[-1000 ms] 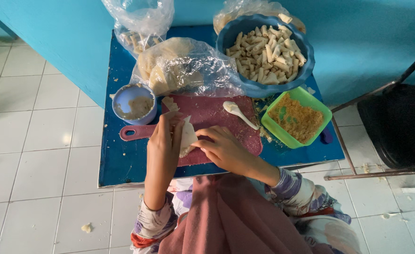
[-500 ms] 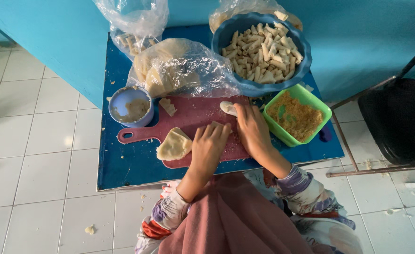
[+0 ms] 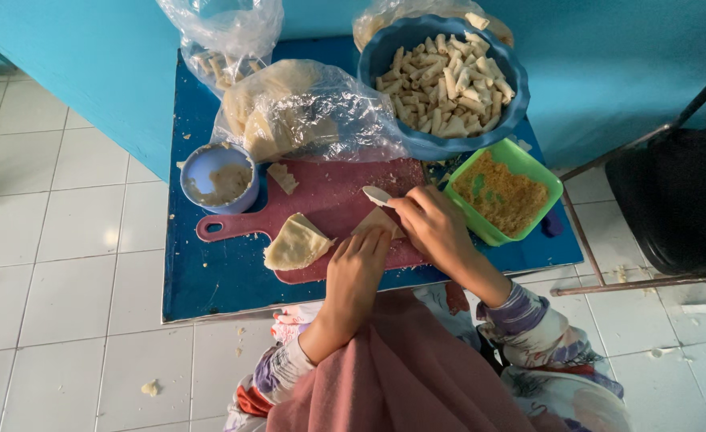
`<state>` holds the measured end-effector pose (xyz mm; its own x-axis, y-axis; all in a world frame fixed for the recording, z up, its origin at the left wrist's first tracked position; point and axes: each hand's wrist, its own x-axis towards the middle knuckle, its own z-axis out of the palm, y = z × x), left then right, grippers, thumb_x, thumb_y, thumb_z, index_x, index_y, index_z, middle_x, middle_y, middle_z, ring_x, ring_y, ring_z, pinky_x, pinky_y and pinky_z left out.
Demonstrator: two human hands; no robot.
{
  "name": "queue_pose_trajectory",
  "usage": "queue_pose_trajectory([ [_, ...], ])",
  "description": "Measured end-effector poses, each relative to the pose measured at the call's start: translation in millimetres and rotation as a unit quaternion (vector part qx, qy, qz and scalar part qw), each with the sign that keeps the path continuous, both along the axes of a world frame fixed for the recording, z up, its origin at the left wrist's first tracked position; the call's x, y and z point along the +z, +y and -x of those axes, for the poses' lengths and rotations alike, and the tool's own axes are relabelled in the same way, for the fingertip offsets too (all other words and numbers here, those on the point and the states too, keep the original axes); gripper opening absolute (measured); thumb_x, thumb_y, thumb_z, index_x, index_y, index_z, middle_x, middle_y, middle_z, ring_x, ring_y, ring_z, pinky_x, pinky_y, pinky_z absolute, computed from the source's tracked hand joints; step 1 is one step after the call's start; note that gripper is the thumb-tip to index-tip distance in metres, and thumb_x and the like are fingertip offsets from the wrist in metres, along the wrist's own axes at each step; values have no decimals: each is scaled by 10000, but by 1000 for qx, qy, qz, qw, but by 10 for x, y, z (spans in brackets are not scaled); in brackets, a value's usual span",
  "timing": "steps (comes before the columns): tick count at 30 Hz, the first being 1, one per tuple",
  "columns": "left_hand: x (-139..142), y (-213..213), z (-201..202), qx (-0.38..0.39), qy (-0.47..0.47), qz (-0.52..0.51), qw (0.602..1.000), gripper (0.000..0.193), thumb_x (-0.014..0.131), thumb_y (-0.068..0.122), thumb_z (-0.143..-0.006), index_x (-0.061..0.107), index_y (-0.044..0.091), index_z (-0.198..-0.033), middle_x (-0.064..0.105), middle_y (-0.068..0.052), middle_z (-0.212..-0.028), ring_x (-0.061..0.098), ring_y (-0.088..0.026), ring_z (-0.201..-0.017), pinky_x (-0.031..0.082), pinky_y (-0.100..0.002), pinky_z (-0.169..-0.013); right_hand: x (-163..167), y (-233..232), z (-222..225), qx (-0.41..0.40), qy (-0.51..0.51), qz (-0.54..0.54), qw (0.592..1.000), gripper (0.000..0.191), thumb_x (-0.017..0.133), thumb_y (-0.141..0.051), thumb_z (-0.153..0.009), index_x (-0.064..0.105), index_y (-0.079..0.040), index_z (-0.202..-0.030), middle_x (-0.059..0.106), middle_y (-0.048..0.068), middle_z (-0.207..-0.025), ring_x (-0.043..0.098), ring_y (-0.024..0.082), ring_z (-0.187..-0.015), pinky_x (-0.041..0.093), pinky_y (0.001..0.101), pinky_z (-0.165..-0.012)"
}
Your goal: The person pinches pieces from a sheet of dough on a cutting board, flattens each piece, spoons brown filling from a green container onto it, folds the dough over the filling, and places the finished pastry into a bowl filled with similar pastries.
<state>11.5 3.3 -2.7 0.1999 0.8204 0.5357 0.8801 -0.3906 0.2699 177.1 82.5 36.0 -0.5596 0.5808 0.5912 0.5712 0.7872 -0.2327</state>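
While the cup [image 3: 218, 178] of paste stood unmoved just off the board's [image 3: 321, 200] handle end, the work on the board had shifted. A folded wrapper [image 3: 297, 243], which a second earlier had been pressed between both hands, now lay alone near the board's front edge, untouched. Beside it, further along the board, the left hand [image 3: 357, 268] had come down flat on a fresh wrapper [image 3: 375, 220], fingers together and pinning it. Next, the right hand [image 3: 434, 228] had closed its grip on a white spoon [image 3: 377, 194] over that wrapper, the bowl end pointing back across the board. Beyond the board's far end sat the green tub [image 3: 505, 192] of filling; behind the board, the blue bowl [image 3: 445, 76] of finished rolls. Judging by this, one piece was folded and another was about to be filled.
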Motion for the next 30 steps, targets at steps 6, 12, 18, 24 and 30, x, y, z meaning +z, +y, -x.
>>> queue_pose_trajectory([
  [6,-27,-58,-34,3,32,-4,999,409,617,51,-859,670,-11,-1260,672,-128,-1289,628,-250,-1227,515,-362,-1021,-6,-73,-49,48,-42,10,998,399,662,43,-783,683,-11,-1177,532,119,-948,571,311,-924,506,426,-769],
  [12,-44,-54,-27,0,21,-3,1000,422,606,32,-836,679,-22,-1248,677,-138,-1292,627,-255,-1239,513,-356,-1025,-45,-74,-57,54,-92,28,994,367,652,25,-789,675,-14,-1154,514,121,-950,557,309,-936,496,408,-730],
  [18,-69,-51,-28,1,40,-12,999,424,605,34,-852,671,-23,-1267,663,-152,-1330,611,-262,-1275,499,-359,-1051,-101,-32,-58,56,-161,-43,984,355,647,-13,-768,653,-25,-1123,515,104,-964,558,296,-958,516,398,-760],
  [24,-40,-65,-12,-10,22,2,1000,474,593,24,-822,666,-17,-1289,666,-146,-1326,610,-279,-1271,497,-368,-1054,-128,92,-73,36,-180,-116,976,396,662,-26,-810,686,-5,-1204,508,86,-929,547,246,-901,517,318,-739],
  [30,-31,-59,-21,-15,3,6,1000,416,607,38,-845,669,-23,-1251,666,-157,-1314,614,-286,-1256,497,-379,-1052,-98,73,-126,15,-142,-141,980,402,661,2,-843,703,-35,-1241,499,85,-923,528,228,-880,504,324,-734],
])
